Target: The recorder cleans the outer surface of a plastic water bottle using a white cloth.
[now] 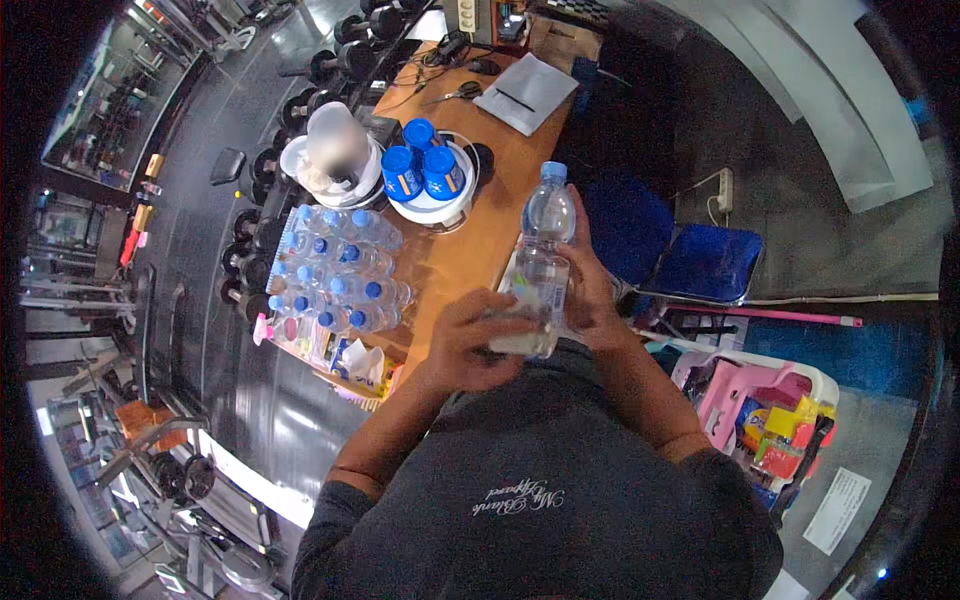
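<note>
My right hand [589, 289] grips a clear plastic bottle [546, 214] from its right side, thumb across the middle. The bottle stands nearly upright in front of my chest, its light blue cap on. My left hand [476, 341] is slightly blurred, with curled fingers around the bottle's lower part, partly covering its label and base. To the left, several clear plastic bottles [337, 270] with blue caps stand in close rows on a wooden table [439, 277]. Beyond them, three blue cups [424, 161] rest upside down on a white plastic bucket [439, 214].
Another white container [352, 191] stands beside the bucket. Farther back on the table are scissors [465, 91], cables [442, 56] and paper with a pen [529, 94]. On my right are a blue chair [705, 259] and a pink-and-white basket [724, 397] of packages. Dumbbells [251, 225] line the left.
</note>
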{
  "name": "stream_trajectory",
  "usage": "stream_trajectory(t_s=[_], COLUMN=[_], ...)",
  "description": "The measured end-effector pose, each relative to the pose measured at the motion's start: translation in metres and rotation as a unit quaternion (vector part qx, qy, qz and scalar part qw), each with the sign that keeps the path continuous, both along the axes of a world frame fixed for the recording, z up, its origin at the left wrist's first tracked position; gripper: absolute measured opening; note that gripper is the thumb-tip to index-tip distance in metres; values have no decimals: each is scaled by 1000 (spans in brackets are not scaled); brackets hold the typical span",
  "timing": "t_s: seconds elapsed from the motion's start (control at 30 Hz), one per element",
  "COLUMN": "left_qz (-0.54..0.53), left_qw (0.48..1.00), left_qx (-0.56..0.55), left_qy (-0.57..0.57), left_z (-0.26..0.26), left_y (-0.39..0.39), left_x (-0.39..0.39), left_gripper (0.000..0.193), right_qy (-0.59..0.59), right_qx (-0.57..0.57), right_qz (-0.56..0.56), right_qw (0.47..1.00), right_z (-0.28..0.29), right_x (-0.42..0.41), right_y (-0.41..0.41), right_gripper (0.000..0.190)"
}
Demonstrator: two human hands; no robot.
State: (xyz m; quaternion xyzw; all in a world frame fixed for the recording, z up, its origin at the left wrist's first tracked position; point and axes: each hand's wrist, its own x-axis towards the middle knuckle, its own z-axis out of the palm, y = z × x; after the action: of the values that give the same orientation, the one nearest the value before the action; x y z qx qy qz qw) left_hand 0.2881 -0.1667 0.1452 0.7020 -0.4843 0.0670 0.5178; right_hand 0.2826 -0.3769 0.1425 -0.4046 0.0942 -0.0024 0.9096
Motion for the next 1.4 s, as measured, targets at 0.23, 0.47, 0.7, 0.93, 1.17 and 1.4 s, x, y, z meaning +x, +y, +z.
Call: stream_trajectory(t_s=[0.23,0.47,0.7,0.93,1.17,1.4], left_qz=[137,190,105,159,83,-11], left_qw=[983,968,993,985,993,999], left_qx=[-99,-58,30,32,13,14], left_qy=[73,152,52,59,88,30], left_z=[29,46,51,38,18,-1], left_y=[-4,-36,-35,-34,-14,2], left_x=[26,73,44,20,-7,-34], left_gripper=[42,42,43,43,47,47], right_qy=[-9,-29,-36,-29,-32,-23], right_qx=[-9,32,-116,-84,-64,-20], right_qz=[66,132,83,39,6,47], right_qw=[998,990,989,995,997,998], right_z=[-18,-13,-1,9,0,-2], right_x=[-9,-22,-19,-16,-9,-12], right_y=[-2,5,6,15,17,16], right_gripper=[77,78,75,78,79,78])
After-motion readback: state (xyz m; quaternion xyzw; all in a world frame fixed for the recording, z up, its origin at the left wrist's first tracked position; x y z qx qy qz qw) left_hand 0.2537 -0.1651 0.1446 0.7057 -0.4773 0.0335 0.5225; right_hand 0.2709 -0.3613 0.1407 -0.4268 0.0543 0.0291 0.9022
